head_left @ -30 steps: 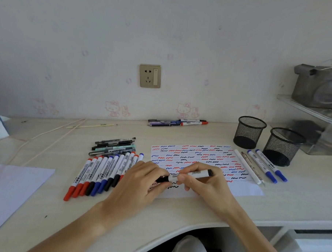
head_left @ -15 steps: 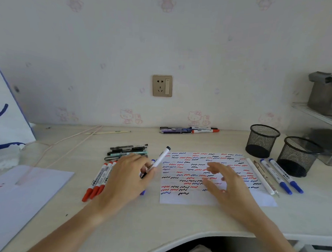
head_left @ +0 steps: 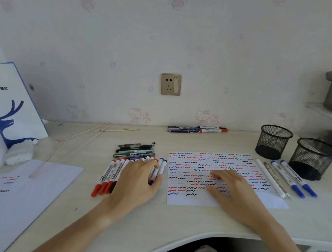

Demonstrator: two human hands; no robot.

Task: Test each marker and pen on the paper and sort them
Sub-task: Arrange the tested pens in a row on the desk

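Pale cartoon-cat wallpaper (head_left: pixel 165 40), gold wall socket (head_left: pixel 171 84), light desk (head_left: pixel 157 217)

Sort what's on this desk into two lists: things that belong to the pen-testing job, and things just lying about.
Part of the job:
- scribbled test paper
- row of markers under the left hand
- dark pens behind that row
- blue markers by the mesh cups
- right hand, flat on the paper

Lying about:
- coffee bag
- wall socket
- pink cord

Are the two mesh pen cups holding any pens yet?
Seemingly empty: nothing sticks out of the left cup or right cup; their insides look dark.
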